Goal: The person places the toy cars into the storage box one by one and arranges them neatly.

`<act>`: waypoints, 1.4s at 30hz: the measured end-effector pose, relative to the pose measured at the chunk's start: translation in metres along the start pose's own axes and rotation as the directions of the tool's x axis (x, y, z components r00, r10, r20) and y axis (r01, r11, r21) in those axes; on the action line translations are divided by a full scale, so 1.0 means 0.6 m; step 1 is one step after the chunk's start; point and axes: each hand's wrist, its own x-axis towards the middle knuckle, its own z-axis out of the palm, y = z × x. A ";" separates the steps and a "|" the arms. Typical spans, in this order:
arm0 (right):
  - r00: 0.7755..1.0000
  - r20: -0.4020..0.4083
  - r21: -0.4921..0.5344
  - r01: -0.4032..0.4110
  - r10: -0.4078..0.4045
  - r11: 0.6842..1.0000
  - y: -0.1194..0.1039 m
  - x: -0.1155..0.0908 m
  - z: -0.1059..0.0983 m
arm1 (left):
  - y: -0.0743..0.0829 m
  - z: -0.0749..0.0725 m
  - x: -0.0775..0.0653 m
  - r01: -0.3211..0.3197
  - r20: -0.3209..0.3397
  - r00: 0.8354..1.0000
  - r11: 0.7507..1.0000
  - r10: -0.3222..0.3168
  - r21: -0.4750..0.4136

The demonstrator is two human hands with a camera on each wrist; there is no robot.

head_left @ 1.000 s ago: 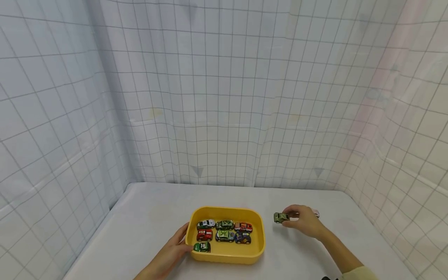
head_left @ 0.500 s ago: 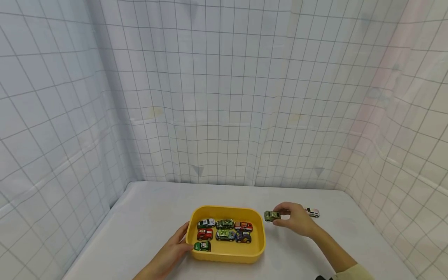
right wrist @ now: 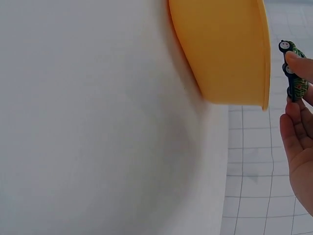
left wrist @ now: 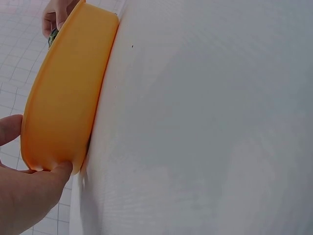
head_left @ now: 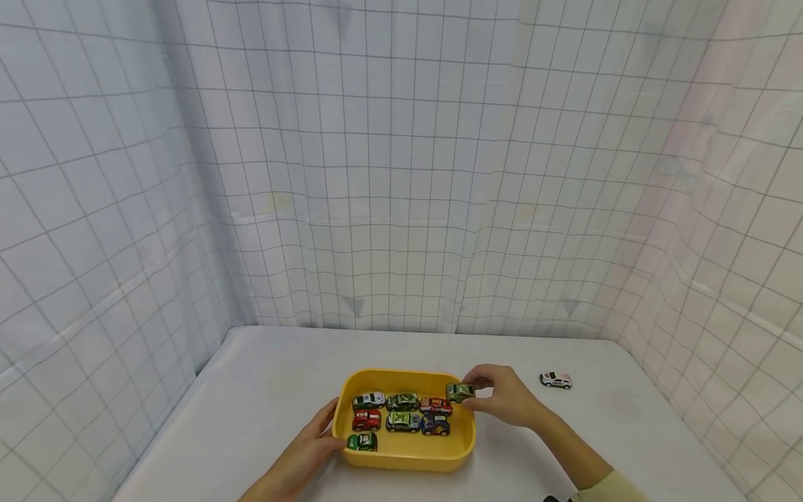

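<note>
My right hand [head_left: 505,397] pinches a green camouflage toy car [head_left: 460,392] between thumb and fingers, over the right rim of a yellow plastic box [head_left: 433,461]. In the right wrist view this toy car [right wrist: 295,73] shows its wheels, held above rim height beside the box wall [right wrist: 225,54]. My left hand [head_left: 307,450] grips the box at its left end, thumb and fingers against the wall [left wrist: 68,88]. Inside lie several toy cars: a white and green one [head_left: 369,400], a camouflage one [head_left: 402,401], an orange-red one [head_left: 436,406], a red one [head_left: 366,420] and others.
On the white table [head_left: 270,376], to the right beyond my right hand, stands a white toy car [head_left: 556,380]. White curtains with a grid pattern [head_left: 401,174] enclose the table at the back and both sides.
My right hand has carried the camouflage toy car leftward from the table to above the box's right rim, uncovering the white car behind it. The left hand and box stay put.
</note>
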 end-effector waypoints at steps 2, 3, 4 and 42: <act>1.000 0.008 0.008 0.015 -0.015 1.000 -0.006 0.004 0.008 | 0.000 0.000 0.000 0.000 -0.001 1.000 1.000 0.000 0.000; 1.000 0.014 0.013 0.023 -0.023 1.000 -0.007 0.006 0.013 | 0.000 0.000 0.000 0.000 -0.002 1.000 1.000 0.000 0.001; 0.999 0.022 0.017 0.029 -0.029 0.999 -0.009 0.008 0.017 | 0.000 0.000 0.001 0.001 -0.002 1.000 1.000 -0.001 -0.001; 0.972 0.226 -0.245 0.123 -0.066 0.962 -0.071 0.053 0.151 | 0.000 -0.003 0.005 0.025 -0.006 1.000 1.000 -0.025 -0.004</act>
